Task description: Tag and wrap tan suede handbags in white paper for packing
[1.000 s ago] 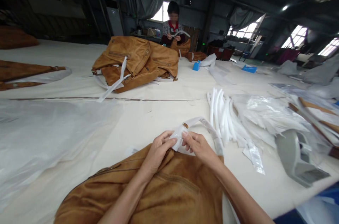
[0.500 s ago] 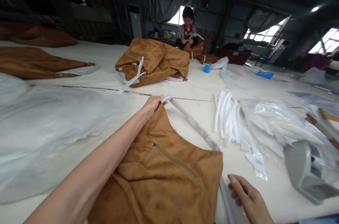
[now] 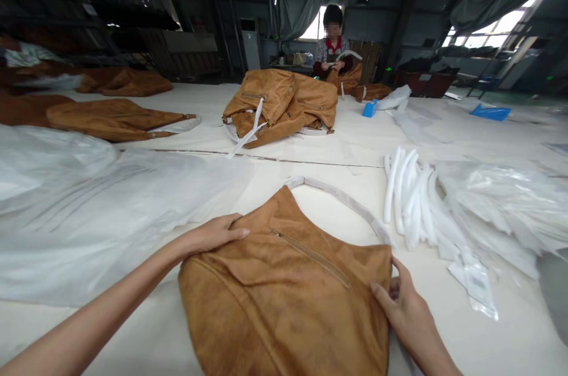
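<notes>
Rests the left hand (image 3: pixel 217 235), after releasing the far peak, over the left edge of a tan, suede-like, slouchy bag (image 3: pixel 284 299), thumb on top; cannot tell whether pinching or merely steadying. Grips the right corner with the right hand (image 3: pixel 410 311), thumb above and fingers tucked behind, after hovering just beside it moments ago. Leaves the pale, film-wrapped strap (image 3: pixel 346 198) untouched, so now handles only the body of the bag.

Lies on the white tabletop (image 3: pixel 448 317), strap looped beyond the upper edge. Points the tallest corner away from the wearer; seems to run lengthwise from there toward the near edge, though cut off by the view. Carries a slanting brown zip (image 3: pixel 313 257), from far left to near right.

Has a bundle of curved white tubes (image 3: pixel 391 192) right of the bag, a translucent plastic sheet (image 3: pixel 110 216) left, a heap of tan bags (image 3: pixel 284 103) beyond, and farther still a red-collared person (image 3: pixel 332 47).
</notes>
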Motion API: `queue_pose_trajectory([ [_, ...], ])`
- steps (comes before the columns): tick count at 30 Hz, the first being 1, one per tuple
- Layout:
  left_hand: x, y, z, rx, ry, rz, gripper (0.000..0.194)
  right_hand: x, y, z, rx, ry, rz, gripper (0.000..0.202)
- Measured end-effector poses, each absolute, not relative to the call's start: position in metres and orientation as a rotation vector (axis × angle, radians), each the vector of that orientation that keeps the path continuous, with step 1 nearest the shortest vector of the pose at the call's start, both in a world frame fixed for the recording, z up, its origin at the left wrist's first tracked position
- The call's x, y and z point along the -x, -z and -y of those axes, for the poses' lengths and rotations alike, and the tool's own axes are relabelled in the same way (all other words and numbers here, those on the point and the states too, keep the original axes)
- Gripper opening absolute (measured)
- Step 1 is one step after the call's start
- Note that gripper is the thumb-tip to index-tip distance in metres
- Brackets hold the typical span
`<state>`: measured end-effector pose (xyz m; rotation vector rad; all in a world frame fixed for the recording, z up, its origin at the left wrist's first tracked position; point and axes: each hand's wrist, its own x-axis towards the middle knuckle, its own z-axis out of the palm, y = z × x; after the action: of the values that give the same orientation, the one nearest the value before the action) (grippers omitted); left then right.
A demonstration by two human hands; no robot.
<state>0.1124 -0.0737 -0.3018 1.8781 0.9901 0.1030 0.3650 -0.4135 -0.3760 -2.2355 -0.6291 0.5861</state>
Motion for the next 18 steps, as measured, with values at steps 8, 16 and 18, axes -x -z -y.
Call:
queue_pose_trajectory([
  [8,-0.116,0.299,0.092,-1.513,-0.238,-1.099,0.062,-0.436,0.311,0.333,2.28,-0.118,0.874,0.052],
  [16,-0.091,0.308,0.126,-2.533,-0.392,-0.673,0.057,-0.385,0.286,0.402,2.082,-0.29,1.523,0.058],
  [18,-0.092,0.316,0.143,-2.788,-0.404,-0.39,0.07,-0.367,0.294,0.413,2.088,-0.33,1.666,0.072],
])
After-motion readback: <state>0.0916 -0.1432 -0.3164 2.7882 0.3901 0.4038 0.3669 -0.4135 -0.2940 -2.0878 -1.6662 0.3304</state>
